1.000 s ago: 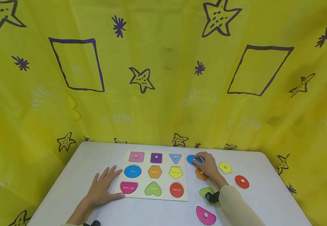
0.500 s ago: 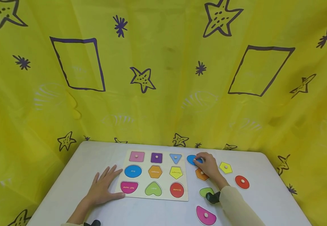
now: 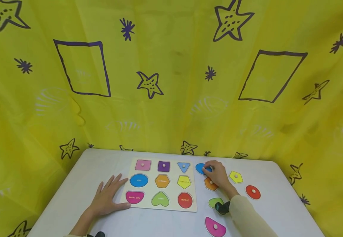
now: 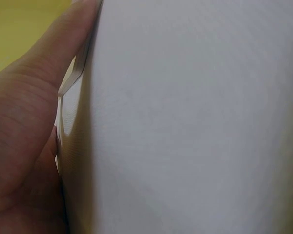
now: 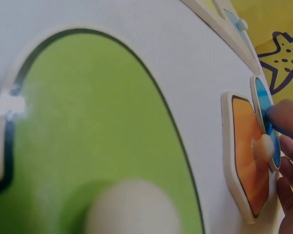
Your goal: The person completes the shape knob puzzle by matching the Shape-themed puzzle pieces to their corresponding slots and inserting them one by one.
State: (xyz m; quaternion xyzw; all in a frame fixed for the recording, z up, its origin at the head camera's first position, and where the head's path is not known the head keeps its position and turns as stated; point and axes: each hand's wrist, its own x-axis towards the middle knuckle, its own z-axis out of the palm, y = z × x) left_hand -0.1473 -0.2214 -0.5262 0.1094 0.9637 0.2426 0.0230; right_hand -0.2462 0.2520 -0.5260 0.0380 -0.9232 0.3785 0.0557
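Observation:
A wooden shape puzzle board [image 3: 172, 203] lies flat on the white table. My left hand [image 3: 107, 199] rests at the board's left side with fingers spread; in the left wrist view its thumb [image 4: 49, 53] lies along the board's edge. At the board's right, my right hand [image 3: 219, 175] pinches the knob of a blue oval puzzle piece [image 3: 199, 168], which appears to lie on the table. Right beside that piece is an orange hexagon piece [image 5: 246, 146], partly under the hand. A green heart piece [image 5: 97, 112] sits below the right wrist, partly hidden by the wrist camera.
A pink rectangle [image 3: 147, 165], purple square [image 3: 160, 168] and light blue triangle [image 3: 181, 169], all with knobs, fill the board's far row. Right of the board lie a yellow pentagon [image 3: 238, 180], red circle [image 3: 253, 195] and magenta half-round piece [image 3: 211, 225]. A yellow curtain [image 3: 171, 115] hangs behind.
Both hands and the pieces stay where they were; the head view has shifted only slightly.

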